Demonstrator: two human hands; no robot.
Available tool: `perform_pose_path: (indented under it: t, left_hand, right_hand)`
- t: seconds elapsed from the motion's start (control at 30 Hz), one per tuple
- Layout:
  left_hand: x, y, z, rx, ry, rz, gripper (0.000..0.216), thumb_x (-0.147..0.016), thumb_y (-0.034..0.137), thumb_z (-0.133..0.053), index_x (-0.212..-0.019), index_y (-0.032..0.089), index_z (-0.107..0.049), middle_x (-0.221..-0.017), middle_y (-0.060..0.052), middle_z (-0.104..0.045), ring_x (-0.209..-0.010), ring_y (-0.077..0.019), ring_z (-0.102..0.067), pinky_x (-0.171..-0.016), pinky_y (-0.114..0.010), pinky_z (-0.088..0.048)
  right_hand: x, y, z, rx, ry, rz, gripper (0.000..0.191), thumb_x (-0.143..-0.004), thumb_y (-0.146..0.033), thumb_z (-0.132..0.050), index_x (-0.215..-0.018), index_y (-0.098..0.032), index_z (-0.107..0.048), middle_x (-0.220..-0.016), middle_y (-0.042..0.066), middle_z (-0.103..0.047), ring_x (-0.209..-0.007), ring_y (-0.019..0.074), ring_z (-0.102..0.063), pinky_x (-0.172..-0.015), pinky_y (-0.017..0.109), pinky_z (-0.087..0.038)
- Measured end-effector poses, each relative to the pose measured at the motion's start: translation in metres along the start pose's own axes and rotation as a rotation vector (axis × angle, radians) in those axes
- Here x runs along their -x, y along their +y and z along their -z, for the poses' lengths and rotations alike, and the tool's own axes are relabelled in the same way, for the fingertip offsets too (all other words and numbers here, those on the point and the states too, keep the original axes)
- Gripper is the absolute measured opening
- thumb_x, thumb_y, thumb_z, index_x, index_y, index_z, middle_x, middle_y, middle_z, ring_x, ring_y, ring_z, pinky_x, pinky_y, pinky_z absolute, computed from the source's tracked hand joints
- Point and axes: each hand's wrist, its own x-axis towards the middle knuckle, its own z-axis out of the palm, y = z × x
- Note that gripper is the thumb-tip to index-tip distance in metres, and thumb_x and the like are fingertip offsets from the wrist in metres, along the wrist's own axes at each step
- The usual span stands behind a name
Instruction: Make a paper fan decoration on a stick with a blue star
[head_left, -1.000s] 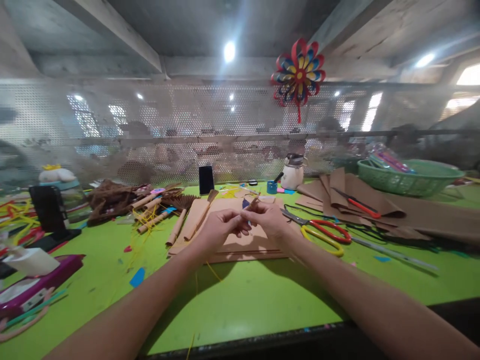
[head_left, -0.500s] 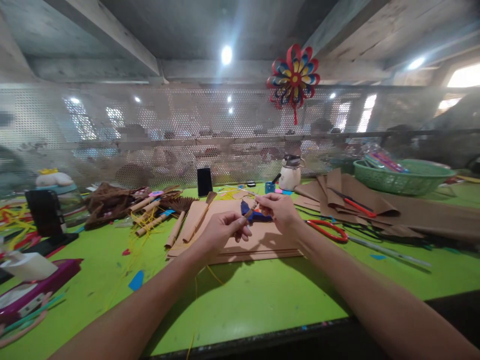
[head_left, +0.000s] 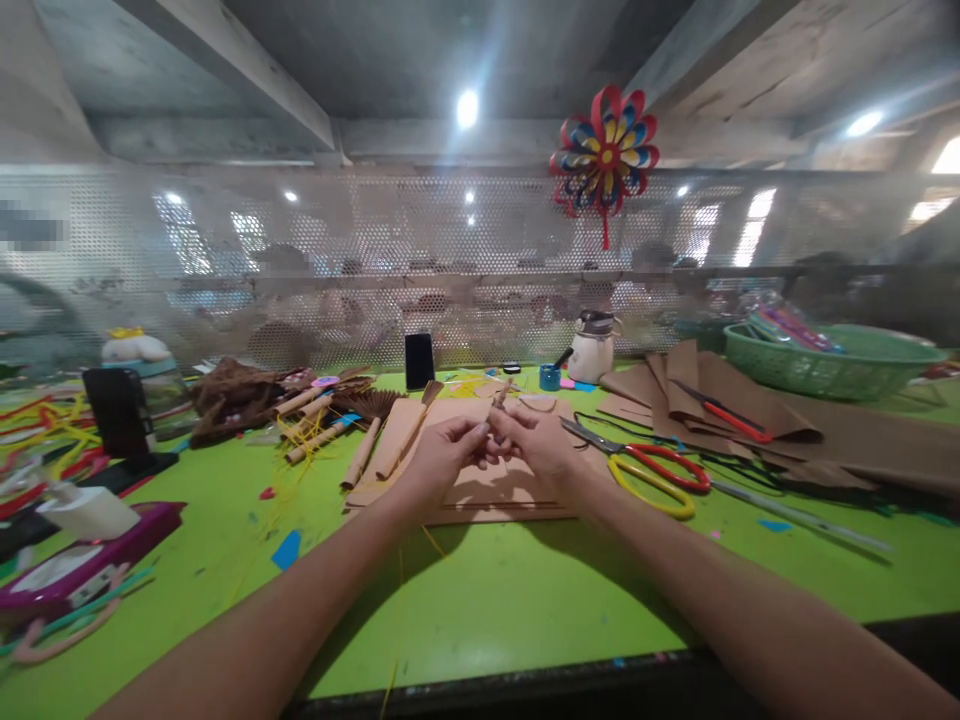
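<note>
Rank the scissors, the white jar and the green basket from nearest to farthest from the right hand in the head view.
Measured from the right hand, which pinches a brown paper stick together with the left hand:
1. Scissors: just to its right, blades close by.
2. White jar: behind it, farther back.
3. Green basket: far right, at the back.

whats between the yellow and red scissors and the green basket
In the head view, a pile of brown paper sheets lies between the scissors and the green basket, with a red-handled tool resting on it.
</note>
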Motion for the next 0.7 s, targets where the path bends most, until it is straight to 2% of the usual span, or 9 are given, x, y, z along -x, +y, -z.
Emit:
perform_pose_path:
  t: [0.13,0.43,0.57,0.7]
  left_hand:
    - [0.001,-0.002,-0.002,-0.02,-0.063,-0.014,0.027,-0.076,0.035,-0.058,-0.085,0.01,-0.061,-0.07,-0.004,-0.061,-0.063,-0.0105,-0.055,-0.061,-0.024,-0.043]
    - [0.002,-0.003,-0.002,-0.068,-0.041,0.123,0.035,-0.077,0.044,-0.055,-0.079,0.01,-0.062,-0.071,-0.007,-0.065,-0.058,-0.0098,-0.055,-0.056,-0.022,-0.041]
    - [0.001,-0.003,-0.003,-0.079,-0.067,0.105,0.032,-0.078,0.041,-0.054,-0.079,0.01,-0.061,-0.072,-0.007,-0.065,-0.059,-0.0099,-0.055,-0.056,-0.022,-0.04]
    - [0.0,-0.005,-0.003,-0.171,-0.067,0.06,0.031,-0.08,0.04,-0.049,-0.076,0.01,-0.058,-0.065,-0.004,-0.061,-0.054,-0.0094,-0.051,-0.052,-0.022,-0.039]
  right_hand:
    - [0.001,0.002,0.001,0.118,0.052,0.094,0.026,-0.063,-0.038,-0.068,-0.063,-0.013,-0.06,-0.052,-0.002,-0.053,-0.047,0.0087,-0.045,-0.049,0.024,-0.036]
    - [0.002,-0.009,0.007,0.116,0.045,0.108,0.024,-0.064,-0.036,-0.067,-0.061,-0.014,-0.058,-0.052,-0.003,-0.053,-0.046,0.008,-0.046,-0.05,0.024,-0.039]
    - [0.002,-0.006,0.009,0.155,0.0,0.141,0.024,-0.067,-0.035,-0.065,-0.064,-0.014,-0.056,-0.053,-0.002,-0.055,-0.049,0.0091,-0.049,-0.051,0.024,-0.04]
    - [-0.001,-0.001,0.012,0.209,-0.004,0.177,0.023,-0.069,-0.034,-0.064,-0.065,-0.014,-0.056,-0.056,-0.001,-0.056,-0.05,0.0097,-0.05,-0.051,0.024,-0.041]
